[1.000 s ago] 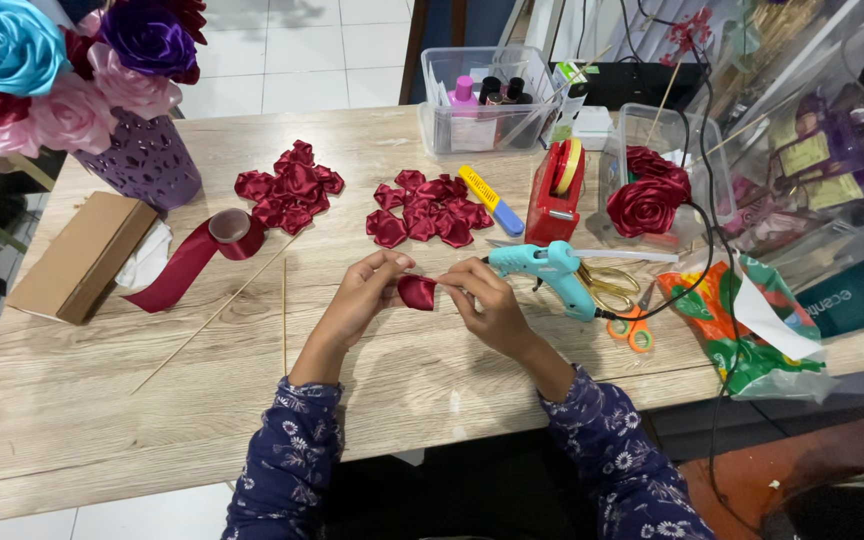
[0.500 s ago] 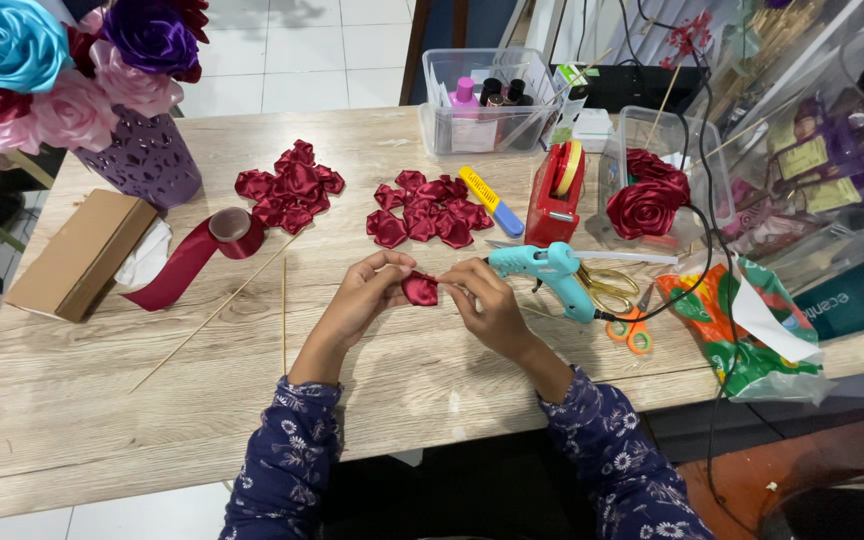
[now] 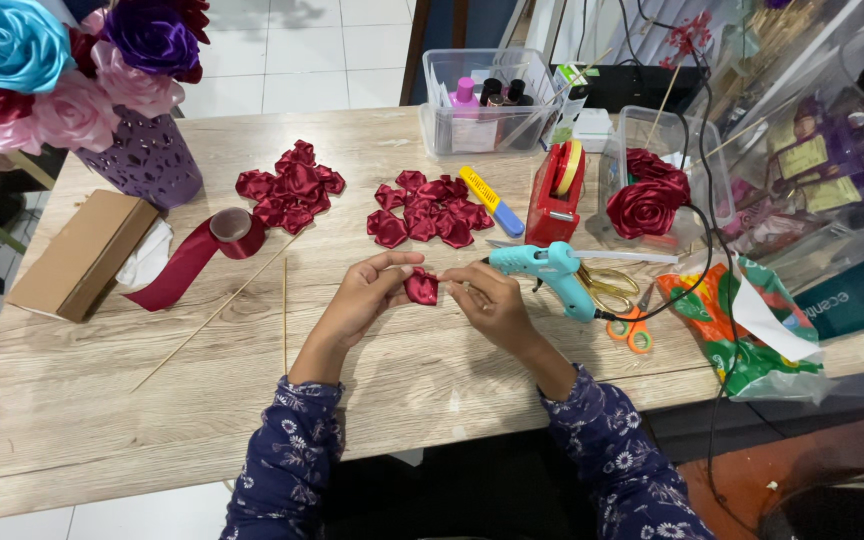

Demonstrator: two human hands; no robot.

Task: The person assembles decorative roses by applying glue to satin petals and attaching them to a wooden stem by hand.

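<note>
1. The left hand (image 3: 367,295) and right hand (image 3: 487,300) meet over the middle of the wooden tabletop (image 3: 102,400), fingers pinched from either side on a small dark red ribbon petal (image 3: 421,287) held just above the wood
2. A turquoise glue gun (image 3: 552,275) lies just beside the right hand, with orange-handled scissors (image 3: 624,312) near it
3. Two piles of finished red petals (image 3: 430,208) sit beyond the hands, and a roll of red ribbon (image 3: 222,240) lies to the left
4. Thin wooden sticks (image 3: 217,312) rest left of the left hand
5. A purple vase (image 3: 147,160) of ribbon roses stands at the far left corner
</note>
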